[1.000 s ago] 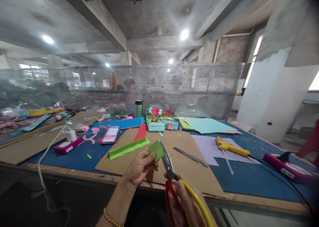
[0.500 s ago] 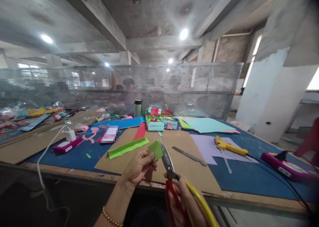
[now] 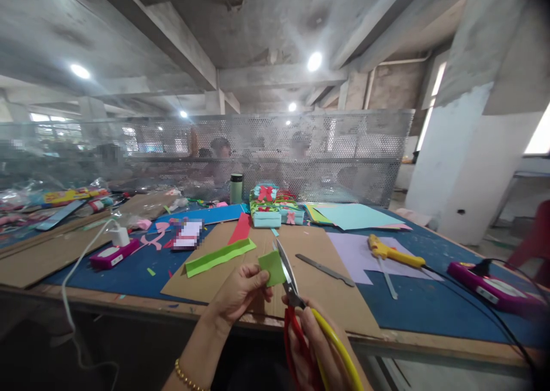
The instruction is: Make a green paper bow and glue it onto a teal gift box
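Observation:
Between its thumb and fingers, my left hand [image 3: 246, 289] pinches a small square of green paper [image 3: 271, 267]. My right hand [image 3: 315, 336] is wrapped round scissors [image 3: 293, 289] with one red and one yellow handle. Their blades stand slightly apart and point away from me, right at the paper's right edge. Whether the paper lies between the blades is hard to make out. A folded strip of green paper [image 3: 221, 257] rests on the cardboard sheet [image 3: 275, 242], left of my hands. A flat metal blade [image 3: 325, 270] lies to their right.
At the back stand small decorated boxes [image 3: 266, 216] and a green flask [image 3: 236, 189]. A yellow glue gun [image 3: 395, 253] lies on purple paper [image 3: 352, 256] at the right, near a purple power strip [image 3: 490, 285]. Another power strip [image 3: 114, 255], with a white cable, sits left.
The green paper square has turned a little and shifted slightly right and down in my left hand. The scissors stay beside its right edge. The whole view has moved slightly.

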The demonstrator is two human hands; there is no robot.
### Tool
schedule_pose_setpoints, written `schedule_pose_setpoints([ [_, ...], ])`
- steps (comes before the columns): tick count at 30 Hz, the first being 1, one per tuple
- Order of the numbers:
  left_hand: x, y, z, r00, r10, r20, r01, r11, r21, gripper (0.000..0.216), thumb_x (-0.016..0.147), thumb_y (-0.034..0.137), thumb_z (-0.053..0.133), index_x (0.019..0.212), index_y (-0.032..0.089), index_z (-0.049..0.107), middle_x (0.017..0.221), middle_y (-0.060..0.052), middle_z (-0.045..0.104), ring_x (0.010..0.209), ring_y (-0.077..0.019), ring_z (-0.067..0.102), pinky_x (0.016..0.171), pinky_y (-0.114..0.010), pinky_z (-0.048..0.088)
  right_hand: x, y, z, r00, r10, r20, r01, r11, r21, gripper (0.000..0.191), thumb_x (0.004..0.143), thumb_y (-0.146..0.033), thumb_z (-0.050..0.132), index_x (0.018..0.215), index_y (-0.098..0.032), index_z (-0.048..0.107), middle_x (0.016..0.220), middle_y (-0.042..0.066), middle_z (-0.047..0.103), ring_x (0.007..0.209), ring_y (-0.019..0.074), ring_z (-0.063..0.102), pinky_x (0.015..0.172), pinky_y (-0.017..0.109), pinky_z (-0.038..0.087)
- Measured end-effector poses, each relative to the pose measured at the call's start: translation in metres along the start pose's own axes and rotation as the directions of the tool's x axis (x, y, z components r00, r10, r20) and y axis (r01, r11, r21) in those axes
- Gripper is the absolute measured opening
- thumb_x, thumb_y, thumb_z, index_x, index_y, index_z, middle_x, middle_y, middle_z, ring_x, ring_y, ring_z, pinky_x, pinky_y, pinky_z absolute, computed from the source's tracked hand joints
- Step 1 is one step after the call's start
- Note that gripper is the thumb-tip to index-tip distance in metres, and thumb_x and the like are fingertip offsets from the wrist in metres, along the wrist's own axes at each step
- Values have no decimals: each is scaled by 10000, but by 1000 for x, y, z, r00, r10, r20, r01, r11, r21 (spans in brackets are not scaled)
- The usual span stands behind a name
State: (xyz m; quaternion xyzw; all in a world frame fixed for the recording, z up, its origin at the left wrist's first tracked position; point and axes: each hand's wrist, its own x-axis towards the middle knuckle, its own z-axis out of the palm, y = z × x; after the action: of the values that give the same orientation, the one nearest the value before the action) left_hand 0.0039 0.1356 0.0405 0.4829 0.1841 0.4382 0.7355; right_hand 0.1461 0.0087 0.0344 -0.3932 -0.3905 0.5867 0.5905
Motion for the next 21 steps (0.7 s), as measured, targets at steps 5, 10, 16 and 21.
schedule_pose_setpoints([
  [5,0,1,2,1000,0,-22,0,1000,24,448,556,440,917,649,96,645,570,-28,620,513,-102,565,540,-216,463,1,2,7,997,-45,-57,44,999,-23,693,751,-675,710,1250,-228,532,589,-68,526,324,42,371,293,148,334],
  [10,0,-4,2,997,55,-46,-49,989,137,407,636,452,860,735,95,691,595,-27,629,528,-99,551,543,-213,434,-1,-16,7,961,-212,-178,166,956,-242,622,787,-667,668,1193,-211,550,499,-103,440,322,42,300,303,152,264],
  [16,-18,-6,19,986,161,-45,-115,848,517,242,802,337,662,757,110,732,644,-33,656,597,-120,546,566,-214,382,2,-39,-20,829,-515,-217,350,780,-518,430,784,-441,741,1135,-235,605,734,-17,624,543,119,554,459,200,451],
  [21,-49,7,44,978,199,66,-194,734,652,252,853,286,580,677,137,681,670,-20,640,677,-138,547,629,-223,391,-4,-40,-30,800,-595,-73,499,729,-468,396,773,-310,778,1118,-259,589,889,16,671,803,162,661,701,240,559],
])
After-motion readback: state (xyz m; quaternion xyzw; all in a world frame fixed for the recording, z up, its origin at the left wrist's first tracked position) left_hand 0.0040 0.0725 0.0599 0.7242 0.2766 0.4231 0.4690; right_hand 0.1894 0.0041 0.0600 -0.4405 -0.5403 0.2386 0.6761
